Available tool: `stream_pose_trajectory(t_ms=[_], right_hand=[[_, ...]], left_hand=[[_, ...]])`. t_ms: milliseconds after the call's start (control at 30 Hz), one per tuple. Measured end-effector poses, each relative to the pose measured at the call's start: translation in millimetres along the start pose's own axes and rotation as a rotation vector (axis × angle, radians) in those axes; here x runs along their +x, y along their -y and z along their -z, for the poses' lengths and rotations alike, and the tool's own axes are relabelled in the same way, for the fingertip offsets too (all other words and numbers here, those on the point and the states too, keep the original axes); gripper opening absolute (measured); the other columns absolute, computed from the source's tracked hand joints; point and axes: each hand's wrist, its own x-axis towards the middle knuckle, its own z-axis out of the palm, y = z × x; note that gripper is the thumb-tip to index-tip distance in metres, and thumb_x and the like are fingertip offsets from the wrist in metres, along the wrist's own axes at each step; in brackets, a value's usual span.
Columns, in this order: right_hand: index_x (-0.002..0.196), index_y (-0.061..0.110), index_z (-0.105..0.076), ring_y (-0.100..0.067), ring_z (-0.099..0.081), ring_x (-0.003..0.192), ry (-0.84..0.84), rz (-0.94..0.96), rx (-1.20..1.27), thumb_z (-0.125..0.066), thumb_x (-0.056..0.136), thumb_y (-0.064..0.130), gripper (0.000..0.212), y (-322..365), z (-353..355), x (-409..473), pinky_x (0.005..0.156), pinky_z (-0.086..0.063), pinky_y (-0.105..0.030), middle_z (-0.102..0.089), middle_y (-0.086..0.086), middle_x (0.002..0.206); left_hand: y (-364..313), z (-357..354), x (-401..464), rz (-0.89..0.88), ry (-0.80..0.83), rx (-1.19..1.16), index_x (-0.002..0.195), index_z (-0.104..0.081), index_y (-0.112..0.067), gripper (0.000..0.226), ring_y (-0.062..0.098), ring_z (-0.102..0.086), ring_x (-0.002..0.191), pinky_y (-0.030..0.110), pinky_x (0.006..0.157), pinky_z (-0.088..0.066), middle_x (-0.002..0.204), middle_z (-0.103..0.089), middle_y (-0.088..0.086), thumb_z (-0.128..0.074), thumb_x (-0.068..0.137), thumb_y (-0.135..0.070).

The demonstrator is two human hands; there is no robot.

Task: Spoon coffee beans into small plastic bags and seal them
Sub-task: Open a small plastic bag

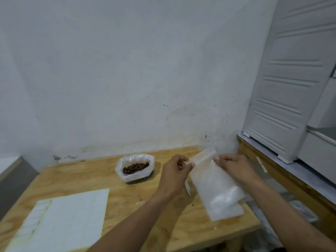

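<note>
— Where is the bag, relative to the fingers?

— I see the plastic bag (214, 182) held up between both hands, above the right part of the wooden counter (138, 200). The left hand (175, 174) pinches the top strip of the bag at its left end, thumb pressed against the other fingers (190, 163). The right hand (234, 167) pinches the same strip at its right end. Both pinches are closed on the plastic.

— And how does it lie?

— Its long axis runs from the top edge, far from me, down to the bottom edge, near me and a little to the right. The mouth points away, toward the wall (127, 70). The bag looks flat; I cannot tell if its mouth is open.

— The rest?

— Left of the hands stands an open bag of coffee beans (135, 168), apart from them. A sheet of white labels (61, 220) lies at the near left corner. The wall is pale and stained, and a white plastic cabinet (291, 84) stands at the right on a ledge.
</note>
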Motion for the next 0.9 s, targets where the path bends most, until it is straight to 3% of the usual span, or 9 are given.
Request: stream_pose_trajectory(t_ms=[67, 167, 267, 333, 433, 600, 733, 800, 900], right_hand=[[0.083, 0.018, -0.082, -0.021, -0.075, 0.085, 0.021, 0.031, 0.027, -0.076, 0.092, 0.029, 0.016, 12.4, -12.8, 4.4, 0.087, -0.060, -0.038, -0.081, -0.004, 0.083], [0.083, 0.013, -0.080, -0.018, -0.066, 0.076, 0.059, 0.093, 0.078, -0.078, 0.090, 0.028, 0.017, 31.4, -37.1, 13.8, 0.063, -0.053, -0.019, -0.078, -0.001, 0.076], [0.110, 0.018, -0.068, -0.013, -0.065, 0.092, 0.024, 0.185, 0.036, -0.081, 0.086, 0.037, 0.033, 51.7, -68.8, 17.0, 0.078, -0.049, -0.025, -0.071, 0.005, 0.098], [0.117, 0.025, -0.059, -0.009, -0.062, 0.097, -0.071, 0.299, -0.015, -0.081, 0.085, 0.042, 0.042, 68.7, -89.9, 10.7, 0.080, -0.048, -0.026, -0.065, 0.011, 0.106], [0.096, 0.026, -0.068, -0.002, -0.069, 0.084, -0.007, 0.409, 0.024, -0.073, 0.087, 0.055, 0.031, 96.7, -119.0, -1.8, 0.069, -0.049, -0.021, -0.072, 0.014, 0.092], [0.083, 0.019, -0.078, -0.011, -0.075, 0.063, 0.261, 0.253, 0.083, -0.057, 0.078, 0.080, 0.065, 140.5, -166.5, -14.5, 0.057, -0.054, -0.026, -0.079, 0.007, 0.076], [0.082, 0.011, -0.078, -0.018, -0.076, 0.064, 0.308, 0.182, 0.096, -0.062, 0.083, 0.045, 0.038, 156.4, -191.3, -14.0, 0.062, -0.056, -0.032, -0.080, -0.001, 0.074], [0.080, 0.008, -0.078, -0.017, -0.077, 0.065, 0.321, 0.224, 0.079, -0.061, 0.086, 0.030, 0.028, 156.0, -196.2, -16.9, 0.062, -0.056, -0.030, -0.080, -0.002, 0.073], [0.074, 0.010, -0.077, -0.011, -0.075, 0.062, 0.309, 0.331, 0.039, -0.066, 0.096, 0.030, 0.032, 152.1, -198.7, -19.9, 0.059, -0.055, -0.024, -0.077, 0.000, 0.067]], left_hand=[[-6.8, 18.1, 4.9, 0.000, -0.067, -0.119, 0.084, -0.067, -0.027, 0.012, 0.004, -0.054, 0.061, 0.021, 0.058, -0.044, 0.071, -0.062, -0.007, -0.073, 0.094, -0.030], [-15.8, 51.2, 11.0, 0.027, -0.145, -0.199, 0.078, -0.066, -0.027, 0.018, 0.012, -0.051, 0.057, 0.029, 0.053, -0.042, 0.061, -0.057, -0.013, -0.072, 0.095, -0.029], [-23.5, 88.0, 10.0, -0.017, -0.232, -0.194, 0.079, -0.064, -0.027, 0.019, 0.014, -0.048, 0.056, 0.028, 0.053, -0.041, 0.061, -0.056, -0.013, -0.070, 0.096, -0.026], [-29.0, 112.1, 7.2, -0.109, -0.308, -0.116, 0.084, -0.062, -0.023, 0.015, 0.008, -0.050, 0.058, 0.021, 0.058, -0.042, 0.072, -0.060, -0.011, -0.068, 0.098, -0.025], [-36.1, 142.9, 2.8, -0.258, -0.419, 0.108, 0.092, -0.058, -0.022, 0.011, 0.006, -0.054, 0.062, 0.013, 0.058, -0.040, 0.091, -0.062, -0.003, -0.064, 0.101, -0.025], [-25.1, 170.2, -2.0, -0.492, -0.416, 0.428, 0.105, -0.059, -0.006, 0.009, 0.014, -0.057, 0.062, 0.038, 0.057, -0.052, 0.103, -0.060, 0.002, -0.059, 0.103, -0.014], [-5.8, 177.1, -10.1, -0.491, -0.374, 0.557, 0.112, -0.058, -0.007, 0.012, 0.023, -0.061, 0.064, 0.045, 0.053, -0.054, 0.105, -0.064, 0.000, -0.058, 0.102, -0.013], [0.3, 180.8, -17.2, -0.522, -0.364, 0.584, 0.111, -0.060, -0.008, 0.013, 0.020, -0.062, 0.065, 0.044, 0.051, -0.054, 0.102, -0.067, -0.001, -0.061, 0.100, -0.016], [0.4, 186.2, -21.0, -0.446, -0.368, 0.548, 0.111, -0.064, -0.011, 0.024, 0.007, -0.061, 0.066, 0.037, 0.056, -0.055, 0.093, -0.068, -0.010, -0.070, 0.096, -0.028]])
